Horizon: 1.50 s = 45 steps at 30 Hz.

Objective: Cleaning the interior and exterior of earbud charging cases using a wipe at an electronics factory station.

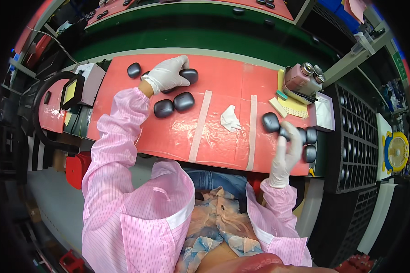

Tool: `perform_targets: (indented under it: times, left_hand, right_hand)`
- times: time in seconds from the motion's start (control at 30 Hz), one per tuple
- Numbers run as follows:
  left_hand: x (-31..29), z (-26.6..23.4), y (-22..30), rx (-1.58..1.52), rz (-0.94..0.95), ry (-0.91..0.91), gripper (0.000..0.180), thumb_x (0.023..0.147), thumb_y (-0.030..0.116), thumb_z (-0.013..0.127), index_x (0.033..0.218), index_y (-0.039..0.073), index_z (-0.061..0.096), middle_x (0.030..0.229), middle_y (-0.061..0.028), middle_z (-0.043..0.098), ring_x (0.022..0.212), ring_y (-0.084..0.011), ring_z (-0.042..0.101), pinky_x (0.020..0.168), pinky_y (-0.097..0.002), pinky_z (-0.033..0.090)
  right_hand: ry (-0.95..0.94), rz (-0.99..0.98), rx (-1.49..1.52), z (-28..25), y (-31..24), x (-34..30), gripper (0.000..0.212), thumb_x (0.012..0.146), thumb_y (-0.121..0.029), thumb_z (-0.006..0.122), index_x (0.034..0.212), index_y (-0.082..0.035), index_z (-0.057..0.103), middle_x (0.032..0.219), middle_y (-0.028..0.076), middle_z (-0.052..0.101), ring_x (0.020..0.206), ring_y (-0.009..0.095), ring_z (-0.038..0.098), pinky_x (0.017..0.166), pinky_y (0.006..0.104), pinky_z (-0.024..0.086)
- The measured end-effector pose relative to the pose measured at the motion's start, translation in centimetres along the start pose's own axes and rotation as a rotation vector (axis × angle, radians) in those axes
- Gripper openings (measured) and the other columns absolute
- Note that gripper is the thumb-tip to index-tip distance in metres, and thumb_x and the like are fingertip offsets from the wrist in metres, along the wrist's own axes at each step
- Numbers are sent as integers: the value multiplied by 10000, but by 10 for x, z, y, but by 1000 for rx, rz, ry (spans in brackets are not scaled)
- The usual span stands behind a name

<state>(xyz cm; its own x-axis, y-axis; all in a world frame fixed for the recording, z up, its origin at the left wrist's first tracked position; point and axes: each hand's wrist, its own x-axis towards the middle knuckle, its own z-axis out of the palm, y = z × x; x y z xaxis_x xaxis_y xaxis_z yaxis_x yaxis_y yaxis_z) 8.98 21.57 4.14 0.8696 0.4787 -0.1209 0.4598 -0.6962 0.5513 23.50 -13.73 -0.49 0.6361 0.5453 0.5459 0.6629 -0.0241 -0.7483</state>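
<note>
Pinching the held case (190, 76) calls for light, even pressure. The left hand (167, 75) is closed on it, thumb and fingers at its left end; whether the case touches the mat (223, 86) or is clear of it cannot be told. Keep the gloved fingertips to the edges, as the smooth shell is likely to slip or smear. Two covered cases (167, 90) lie partly hidden by the left hand; raise the wrist before any sideways move to avoid knocking them. An outer case (134, 70) lies to the left of this hand; a pair (183, 102) sits side by side just on its near side.

The right hand (284, 157) points forward at a cluster (311, 135) of cases. Its fingers overlap one, but whether they pinch it or are only beside it cannot be told. A front case (271, 122) lies to the left of these fingers. Approach each case from its free side to avoid disturbing its neighbours. Between the hands lies a crumpled wipe (230, 118); keep it apart from the cases. Beyond the right hand stand the bottles (297, 78); keep the sleeve away from them
</note>
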Motion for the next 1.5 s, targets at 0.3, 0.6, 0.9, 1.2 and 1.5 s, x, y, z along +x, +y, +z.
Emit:
perform_targets:
  times: [0.3, 0.6, 0.9, 1.2, 1.5]
  left_hand:
    - [-116, 85, 75, -1087, 225, 324, 622, 773, 155, 784, 1295, 5, 480, 1150, -73, 578, 1053, -160, 571, 876, -294, 493]
    - [-155, 102, 76, -1353, -64, 183, 461, 730, 11, 795, 1140, -20, 586, 996, -52, 655, 865, -113, 622, 790, -263, 522]
    - [-164, 102, 83, -1374, -112, 115, 396, 724, 13, 806, 1068, -12, 611, 931, -52, 673, 817, -81, 635, 714, -221, 545]
    - [-170, 110, 82, -1246, -156, 85, 368, 725, 47, 818, 1026, -8, 614, 917, -38, 665, 836, -90, 628, 759, -247, 526]
    - [-186, 100, 57, -1605, -59, -351, 608, 937, 342, 533, 1413, 26, 323, 1147, -121, 568, 949, -177, 602, 758, -292, 504]
  right_hand:
    - [-520, 438, 831, 87, -66, 22, 430, 902, -97, 645, 1299, -14, 502, 1135, 66, 577, 1009, 138, 569, 894, 259, 445]
    - [-347, 188, 587, 92, -76, 1, 172, 931, -137, 525, 1038, -4, 546, 965, 53, 546, 917, 149, 519, 882, 303, 411]
    - [-368, 144, 526, 86, -73, -4, 306, 903, -268, 560, 1060, -6, 567, 1129, 98, 563, 1049, 177, 527, 964, 344, 390]
    - [-318, 356, 578, 97, -83, -19, 387, 971, -327, 458, 1132, -1, 590, 1053, 106, 628, 1029, 191, 600, 972, 333, 432]
    - [-502, -106, 225, 100, -66, -16, 293, 925, -226, 491, 980, 38, 605, 984, 132, 644, 941, 227, 622, 853, 324, 484]
